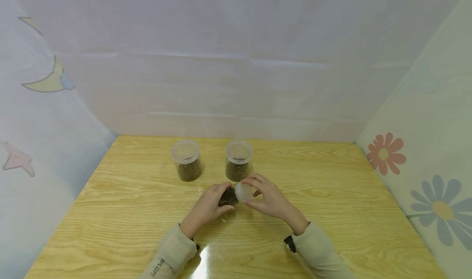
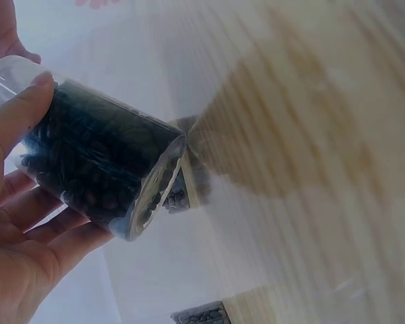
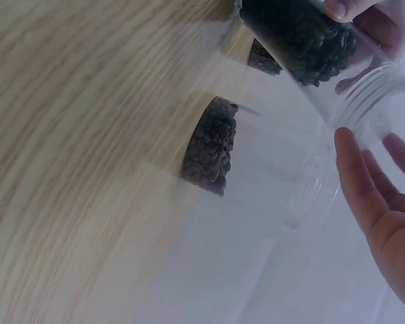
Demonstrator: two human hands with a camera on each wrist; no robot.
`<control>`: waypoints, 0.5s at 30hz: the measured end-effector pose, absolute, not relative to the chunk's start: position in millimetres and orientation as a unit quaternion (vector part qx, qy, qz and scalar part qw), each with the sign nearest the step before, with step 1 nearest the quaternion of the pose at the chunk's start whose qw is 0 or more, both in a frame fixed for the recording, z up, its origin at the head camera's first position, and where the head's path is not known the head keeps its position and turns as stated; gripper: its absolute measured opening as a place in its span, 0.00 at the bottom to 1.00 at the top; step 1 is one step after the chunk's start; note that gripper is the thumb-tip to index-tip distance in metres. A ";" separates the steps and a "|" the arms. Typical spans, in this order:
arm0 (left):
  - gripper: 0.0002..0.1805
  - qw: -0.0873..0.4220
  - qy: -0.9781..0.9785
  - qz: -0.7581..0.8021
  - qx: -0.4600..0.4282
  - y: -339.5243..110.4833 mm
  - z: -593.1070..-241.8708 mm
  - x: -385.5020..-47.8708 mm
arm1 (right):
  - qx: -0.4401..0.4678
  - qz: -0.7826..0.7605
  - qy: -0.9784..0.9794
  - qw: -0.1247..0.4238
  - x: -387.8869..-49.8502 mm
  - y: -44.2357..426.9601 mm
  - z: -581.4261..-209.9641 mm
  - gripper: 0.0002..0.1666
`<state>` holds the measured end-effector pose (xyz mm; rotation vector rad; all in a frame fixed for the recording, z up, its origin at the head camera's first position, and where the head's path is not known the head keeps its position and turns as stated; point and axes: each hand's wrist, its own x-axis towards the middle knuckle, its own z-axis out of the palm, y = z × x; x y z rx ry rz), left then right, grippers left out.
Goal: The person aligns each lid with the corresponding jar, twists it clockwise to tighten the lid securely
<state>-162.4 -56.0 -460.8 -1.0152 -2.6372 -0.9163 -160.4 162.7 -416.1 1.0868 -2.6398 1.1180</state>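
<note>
My left hand grips a clear jar round its body, thumb on one side and fingers on the other. Dark beans, like coffee beans, fill much of it, as the left wrist view shows of the jar. It leans to the right, with one edge of its base close to or on the table. At its upper end, the fingers and thumb of my right hand hold the clear ridged lid. Whether the lid is screwed down I cannot tell.
Behind my hands stand two similar lidded jars, the left jar and the right jar, each partly filled with dark beans. The wooden table meets pale cloth walls at the back and sides.
</note>
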 end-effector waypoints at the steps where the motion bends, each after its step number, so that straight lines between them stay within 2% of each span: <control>1: 0.33 0.086 -0.884 -0.308 -0.341 -55.8 -460.8 -162.4 | 0.345 0.366 -0.864 0.034 -160.1 162.2 -415.4 0.28; 8: 0.33 0.098 -0.879 -0.312 -0.347 -54.6 -461.4 -163.2 | 0.295 0.335 -0.894 0.030 -158.2 160.7 -411.9 0.27; 15: 0.35 0.096 -0.878 -0.312 -0.349 -55.2 -461.4 -162.9 | 0.332 0.317 -0.887 0.056 -159.3 163.6 -413.9 0.33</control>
